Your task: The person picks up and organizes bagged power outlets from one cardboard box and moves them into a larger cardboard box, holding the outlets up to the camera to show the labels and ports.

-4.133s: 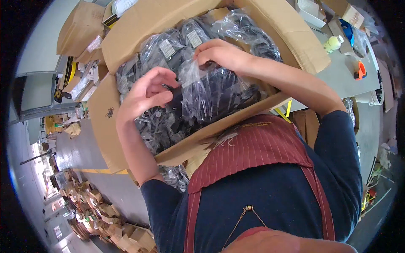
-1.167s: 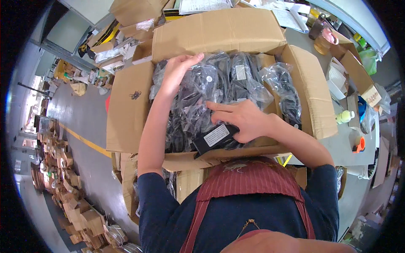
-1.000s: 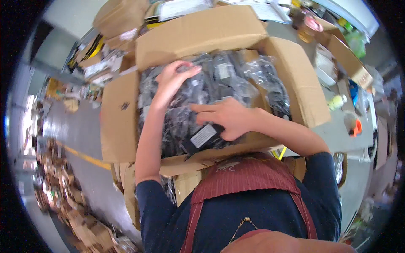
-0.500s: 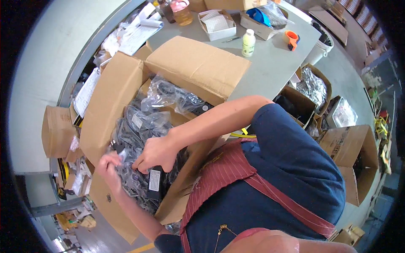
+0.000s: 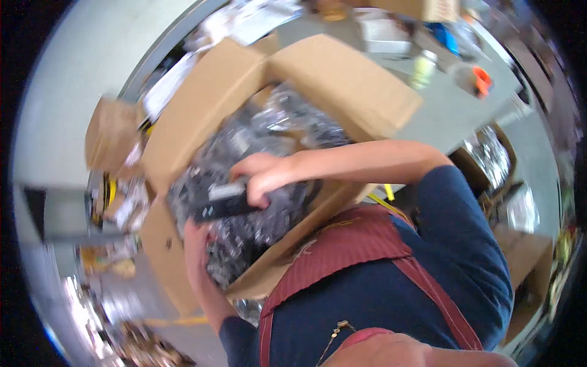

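Note:
A large open cardboard box (image 5: 202, 110) stands before me, filled with dark items in clear plastic bags (image 5: 244, 235). Over these items, my right hand (image 5: 266, 177) grips one end of a black rectangular block (image 5: 227, 205) that carries a pale label. The block lies crosswise, tilted slightly, with small light marks near its left end. My left hand (image 5: 197, 241) is at that left end, low against the bagged items. Motion blur smears its fingers, so its hold is unclear. More clear bagging (image 5: 287, 110) lies toward the box's far corner.
On the grey table (image 5: 391, 73) beyond the box stand a pale yellow bottle (image 5: 423, 68), an orange ring-shaped tool (image 5: 482, 81) and a white tray box (image 5: 384, 33). Papers (image 5: 263, 21) lie at the far left. A smaller carton (image 5: 115, 134) stands left; open boxes (image 5: 492, 162) are at right.
The view has shifted, so the box sits farther right and higher. My right hand now holds the black block raised across the bags; before, both hands were close together over the plastic.

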Motion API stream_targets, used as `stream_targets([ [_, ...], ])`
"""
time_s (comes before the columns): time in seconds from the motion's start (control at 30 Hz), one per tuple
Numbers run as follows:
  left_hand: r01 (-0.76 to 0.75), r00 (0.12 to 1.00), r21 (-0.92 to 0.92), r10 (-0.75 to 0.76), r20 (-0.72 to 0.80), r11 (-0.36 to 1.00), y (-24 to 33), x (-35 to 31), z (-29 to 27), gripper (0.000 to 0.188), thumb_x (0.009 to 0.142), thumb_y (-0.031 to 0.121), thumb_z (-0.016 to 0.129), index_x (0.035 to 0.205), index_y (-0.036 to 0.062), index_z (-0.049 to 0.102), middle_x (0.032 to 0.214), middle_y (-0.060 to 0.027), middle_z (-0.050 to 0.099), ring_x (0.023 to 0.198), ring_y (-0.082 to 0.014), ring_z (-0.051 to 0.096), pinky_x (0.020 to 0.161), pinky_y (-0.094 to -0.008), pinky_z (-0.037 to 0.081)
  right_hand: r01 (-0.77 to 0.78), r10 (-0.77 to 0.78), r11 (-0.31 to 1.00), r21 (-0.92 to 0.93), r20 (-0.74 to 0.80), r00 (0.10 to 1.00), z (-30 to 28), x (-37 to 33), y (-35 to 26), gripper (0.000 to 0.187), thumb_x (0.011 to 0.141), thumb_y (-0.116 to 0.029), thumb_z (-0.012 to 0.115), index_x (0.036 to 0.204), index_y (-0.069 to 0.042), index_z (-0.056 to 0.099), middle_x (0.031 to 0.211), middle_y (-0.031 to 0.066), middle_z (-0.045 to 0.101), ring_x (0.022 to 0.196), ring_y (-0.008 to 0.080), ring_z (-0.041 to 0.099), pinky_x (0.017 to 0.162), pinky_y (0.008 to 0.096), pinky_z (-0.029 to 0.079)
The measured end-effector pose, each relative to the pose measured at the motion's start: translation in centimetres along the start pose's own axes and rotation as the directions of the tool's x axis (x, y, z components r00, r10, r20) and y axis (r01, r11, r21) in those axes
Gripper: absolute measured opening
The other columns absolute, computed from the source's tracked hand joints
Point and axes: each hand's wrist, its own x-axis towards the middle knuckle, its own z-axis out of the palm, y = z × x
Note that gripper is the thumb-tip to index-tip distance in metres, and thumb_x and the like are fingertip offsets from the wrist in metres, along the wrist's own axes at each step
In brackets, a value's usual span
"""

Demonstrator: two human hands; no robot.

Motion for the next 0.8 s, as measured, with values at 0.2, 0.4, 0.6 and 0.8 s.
stream_targets([
  [0.2, -0.209, 0.926, 0.404, 0.313, -0.21, 0.891, 0.2, -3.6, 3.8, 0.031, 0.088, 0.021, 0.072, 0.108, 0.0032, 0.057, 0.089, -0.0077, 0.059, 0.081, -0.0174, 0.057, 0.072, -0.031, 0.047, -0.186, 0.171, 0.847, 0.498, 0.076, 0.982, 0.2, -0.6, -0.2, 0.063, 0.056, -0.007, 0.064, 0.117, 0.006, 0.057, 0.071, 0.0088, 0.062, 0.062, 0.0126, 0.059, 0.059, 0.0253, 0.045],
  [0.4, -0.158, 0.84, 0.727, 0.478, -0.257, 0.668, 0.2, -7.5, 9.5, 0.059, 0.091, 0.024, 0.066, 0.142, 0.0054, 0.042, 0.141, -0.0318, 0.039, 0.125, -0.0497, 0.044, 0.107, -0.0481, 0.036, -0.276, 0.215, 0.643, 0.715, 0.177, 0.96, 1.1, -0.3, 0.7, 0.061, 0.051, 0.002, 0.061, 0.112, 0.004, 0.058, 0.077, 0.0123, 0.063, 0.066, 0.0197, 0.062, 0.059, 0.0291, 0.048],
  [0.6, -0.13, 0.869, 0.543, 0.359, -0.34, 0.83, 2.1, -8.4, 12.3, 0.066, 0.093, 0.024, 0.062, 0.14, -0.0086, 0.03, 0.142, -0.0356, 0.037, 0.125, -0.0536, 0.044, 0.102, -0.0518, 0.04, -0.273, 0.105, 0.525, 0.806, 0.257, 0.961, 1.8, -0.8, 0.9, 0.064, 0.048, 0.002, 0.06, 0.112, 0.004, 0.06, 0.081, 0.0113, 0.064, 0.064, 0.0191, 0.062, 0.06, 0.0276, 0.049],
  [0.8, 0.042, 0.903, 0.709, 0.276, -0.328, 0.704, 4.9, -6.7, 10.3, 0.068, 0.081, 0.037, 0.075, 0.12, -0.0084, 0.043, 0.124, -0.0311, 0.047, 0.096, -0.0512, 0.06, 0.081, -0.0518, 0.052, -0.303, 0.195, 0.405, 0.863, 0.242, 0.951, 2.2, -1.0, 1.2, 0.07, 0.047, 0.0, 0.059, 0.117, 0.004, 0.057, 0.074, 0.0093, 0.063, 0.059, 0.0162, 0.06, 0.059, 0.0251, 0.046],
])
